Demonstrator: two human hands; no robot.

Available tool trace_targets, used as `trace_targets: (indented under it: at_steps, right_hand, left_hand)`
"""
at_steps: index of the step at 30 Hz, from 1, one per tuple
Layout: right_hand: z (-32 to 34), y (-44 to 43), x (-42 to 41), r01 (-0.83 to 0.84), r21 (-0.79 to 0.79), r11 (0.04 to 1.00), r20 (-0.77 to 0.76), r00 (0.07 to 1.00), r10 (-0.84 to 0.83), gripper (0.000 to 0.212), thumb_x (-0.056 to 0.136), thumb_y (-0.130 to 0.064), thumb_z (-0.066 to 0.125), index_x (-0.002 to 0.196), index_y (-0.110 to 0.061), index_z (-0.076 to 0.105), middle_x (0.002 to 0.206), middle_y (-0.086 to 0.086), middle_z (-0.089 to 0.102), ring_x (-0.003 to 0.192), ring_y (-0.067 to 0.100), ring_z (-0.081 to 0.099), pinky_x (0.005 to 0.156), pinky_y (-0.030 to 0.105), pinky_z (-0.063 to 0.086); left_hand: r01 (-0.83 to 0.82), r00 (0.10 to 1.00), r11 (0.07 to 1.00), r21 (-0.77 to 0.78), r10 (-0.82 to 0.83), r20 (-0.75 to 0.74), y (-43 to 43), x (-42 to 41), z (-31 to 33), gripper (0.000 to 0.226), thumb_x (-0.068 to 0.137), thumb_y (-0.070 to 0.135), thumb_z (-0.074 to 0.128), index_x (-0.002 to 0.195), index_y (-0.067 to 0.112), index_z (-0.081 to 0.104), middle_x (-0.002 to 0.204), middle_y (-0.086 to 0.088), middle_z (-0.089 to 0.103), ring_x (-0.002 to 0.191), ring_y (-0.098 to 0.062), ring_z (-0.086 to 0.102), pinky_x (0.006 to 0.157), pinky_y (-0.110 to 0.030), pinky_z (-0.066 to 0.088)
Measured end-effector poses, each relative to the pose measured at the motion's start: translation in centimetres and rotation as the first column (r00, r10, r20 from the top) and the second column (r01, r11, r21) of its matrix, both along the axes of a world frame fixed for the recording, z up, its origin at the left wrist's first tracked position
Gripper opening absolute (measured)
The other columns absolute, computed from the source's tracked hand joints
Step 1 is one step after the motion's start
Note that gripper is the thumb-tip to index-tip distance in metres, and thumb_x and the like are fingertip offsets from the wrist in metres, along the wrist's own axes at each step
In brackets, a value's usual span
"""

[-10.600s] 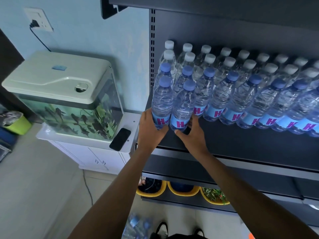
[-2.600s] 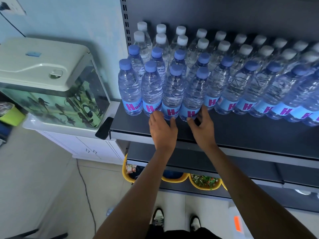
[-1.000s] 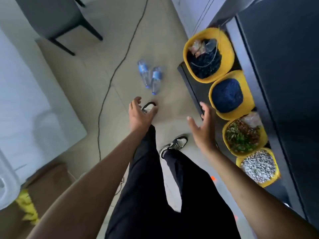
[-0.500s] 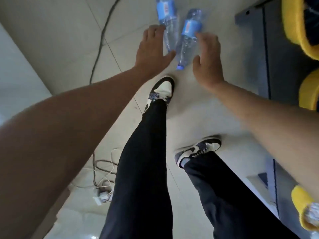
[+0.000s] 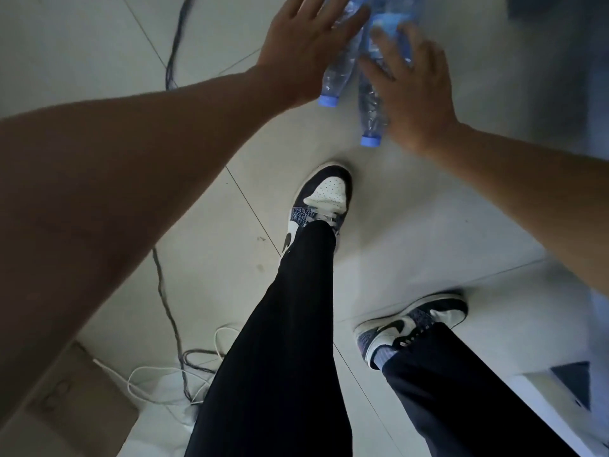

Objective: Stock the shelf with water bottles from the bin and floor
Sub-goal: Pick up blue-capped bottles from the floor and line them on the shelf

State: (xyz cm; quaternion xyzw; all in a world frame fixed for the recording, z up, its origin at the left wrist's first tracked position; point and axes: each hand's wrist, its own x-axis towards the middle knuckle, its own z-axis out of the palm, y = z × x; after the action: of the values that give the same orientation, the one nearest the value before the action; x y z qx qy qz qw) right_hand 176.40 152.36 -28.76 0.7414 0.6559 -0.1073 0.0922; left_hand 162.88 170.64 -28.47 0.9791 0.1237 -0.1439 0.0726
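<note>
While our left hand [image 5: 306, 44] spreads flat over the left bottle [image 5: 333, 72] on the floor [image 5: 412, 225], our right hand [image 5: 416, 90] seems to rest splayed on the right bottle [image 5: 370, 118]

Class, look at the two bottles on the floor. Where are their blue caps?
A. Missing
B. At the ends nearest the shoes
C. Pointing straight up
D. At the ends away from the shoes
B: both bottles lie flat, with their blue caps at the ends towards the front shoe.
</note>
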Motion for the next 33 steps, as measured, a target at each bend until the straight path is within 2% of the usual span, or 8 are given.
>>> trace_targets:
  at_steps: [2,7,12,17,20,24,28,33]
  right_hand:
    - [0.9,-0.3,1.0,0.021,-0.030,0.999,0.026,0.999,-0.021,0.059,0.091,-0.020,0.022,0.148,-0.021,0.037,0.163,0.013,0.033,0.139,0.051,0.042,0.107,0.057,0.038]
    - [1.9,-0.3,2.2,0.120,-0.120,0.985,0.027,0.993,-0.118,0.071,0.080,-0.001,0.056,0.145,-0.018,0.034,0.153,0.023,0.036,0.126,0.047,0.046,0.096,0.049,0.033]
    - [2.2,-0.8,1.2,0.227,-0.209,0.951,0.088,0.973,-0.213,0.078,0.073,-0.020,0.083,0.136,-0.001,0.041,0.140,0.029,0.045,0.125,0.045,0.050,0.102,0.049,0.041]
    - [2.2,-1.9,0.7,0.308,-0.160,0.938,0.003,0.950,-0.311,0.076,0.072,-0.037,0.086,0.124,0.001,0.046,0.131,0.027,0.049,0.122,0.042,0.050,0.101,0.052,0.040]
    - [2.0,-3.1,-0.1,0.313,-0.216,0.925,-0.010,0.947,-0.322,0.075,0.073,-0.020,0.084,0.132,0.002,0.043,0.138,0.027,0.046,0.128,0.043,0.047,0.107,0.055,0.035]
    - [1.9,-4.5,-2.2,0.360,-0.182,0.915,-0.002,0.930,-0.367,0.045,0.078,-0.007,0.070,0.119,-0.004,0.053,0.119,0.022,0.056,0.120,0.042,0.052,0.098,0.049,0.040]
    - [2.9,-5.6,-2.5,0.471,-0.260,0.843,-0.128,0.848,-0.514,0.048,0.076,-0.032,0.078,0.112,-0.003,0.063,0.114,0.022,0.061,0.113,0.040,0.054,0.095,0.048,0.037]
    - [7.4,-8.2,-4.4,0.642,-0.305,0.703,-0.347,0.613,-0.710,0.059,0.070,-0.057,0.072,0.100,-0.006,0.066,0.105,0.019,0.066,0.106,0.039,0.057,0.086,0.046,0.043]
  left_hand:
    - [0.005,1.000,1.000,-0.009,-0.006,-0.028,0.2,0.6,0.3,0.081,0.084,0.022,0.066,0.156,0.019,0.031,0.159,-0.016,0.038,0.146,-0.035,0.038,0.118,-0.048,0.030]
    - [-0.032,0.998,0.999,0.041,0.034,-0.053,-0.1,1.2,1.0,0.076,0.074,0.025,0.074,0.139,0.008,0.038,0.150,-0.017,0.045,0.138,-0.036,0.045,0.116,-0.049,0.033]
    - [-0.103,0.983,0.978,0.183,0.129,-0.132,-1.9,-0.2,0.7,0.082,0.071,0.036,0.083,0.134,0.004,0.042,0.145,-0.023,0.047,0.142,-0.043,0.041,0.113,-0.052,0.037]
    - [-0.150,0.961,0.977,0.153,0.181,-0.210,-1.2,-1.4,1.3,0.071,0.080,0.018,0.071,0.142,0.003,0.039,0.147,-0.023,0.041,0.143,-0.045,0.033,0.114,-0.051,0.029]
    - [-0.140,0.957,0.979,0.150,0.173,-0.234,-0.7,-2.1,1.8,0.055,0.085,0.023,0.071,0.133,0.006,0.051,0.137,-0.020,0.048,0.133,-0.042,0.041,0.107,-0.049,0.035]
    - [-0.305,0.893,0.950,0.058,0.307,-0.328,-1.8,-4.0,3.0,0.055,0.087,0.044,0.069,0.129,0.012,0.058,0.134,-0.015,0.055,0.128,-0.037,0.046,0.106,-0.046,0.033]
    - [-0.536,0.784,0.840,-0.082,0.460,-0.416,-5.3,-7.2,5.3,0.076,0.080,0.068,0.069,0.133,0.016,0.058,0.133,-0.010,0.058,0.127,-0.034,0.048,0.104,-0.044,0.034]
    - [-0.709,0.700,0.648,-0.280,0.594,-0.397,-9.4,-9.1,10.2,0.069,0.076,0.064,0.076,0.121,0.014,0.061,0.116,-0.007,0.059,0.115,-0.030,0.050,0.096,-0.041,0.041]
